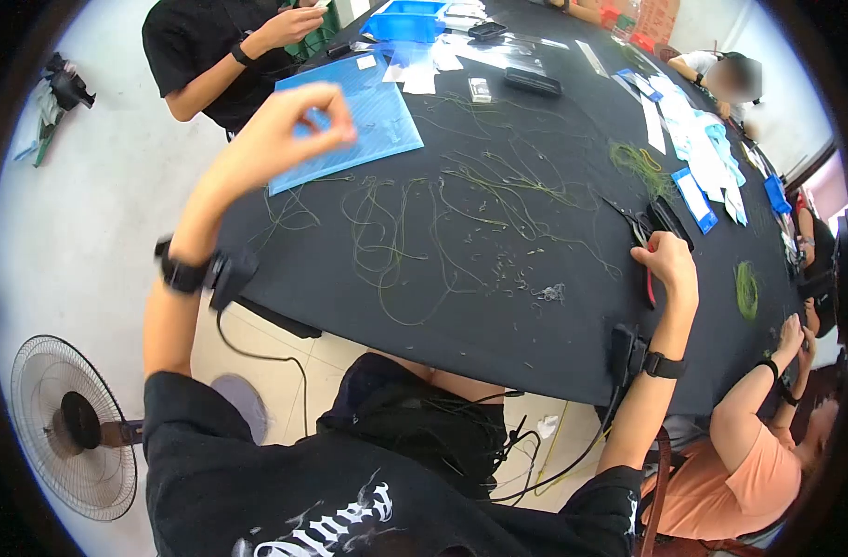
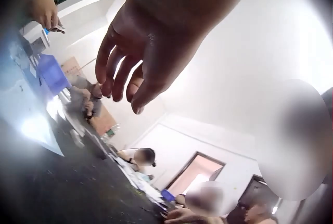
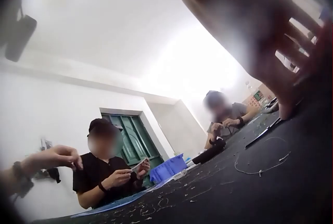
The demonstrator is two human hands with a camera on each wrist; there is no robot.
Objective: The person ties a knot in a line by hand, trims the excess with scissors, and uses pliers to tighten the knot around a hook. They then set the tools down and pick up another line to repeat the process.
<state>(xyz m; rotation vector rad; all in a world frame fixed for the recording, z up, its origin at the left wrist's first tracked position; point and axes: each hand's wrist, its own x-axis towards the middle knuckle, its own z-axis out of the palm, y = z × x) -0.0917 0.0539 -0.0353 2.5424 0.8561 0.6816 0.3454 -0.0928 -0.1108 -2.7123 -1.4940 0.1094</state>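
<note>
My left hand [image 1: 285, 130] is raised above the blue mat [image 1: 387, 130], its thumb and fingers loosely curved. In the left wrist view the fingers [image 2: 120, 78] hang bent, with nothing visible between them. On the right of the black table [image 1: 554, 325], my right hand [image 1: 673, 265] grips red-handled scissors [image 1: 650, 290], their dark blades pointing away from me. The right wrist view shows a blade [image 3: 264, 132] low over the cloth beside the hand. Tangled green lines [image 1: 387, 246] lie between the hands, along with several small hook-like pieces [image 1: 508, 269].
A black case [image 1: 667, 221] lies just beyond the right hand. Bundles of green line [image 1: 746, 290] rest farther right. Toward the back are a blue basket [image 1: 405, 20] and another black case [image 1: 533, 82]. Other people sit round the table; a fan [image 1: 76, 422] stands at my left.
</note>
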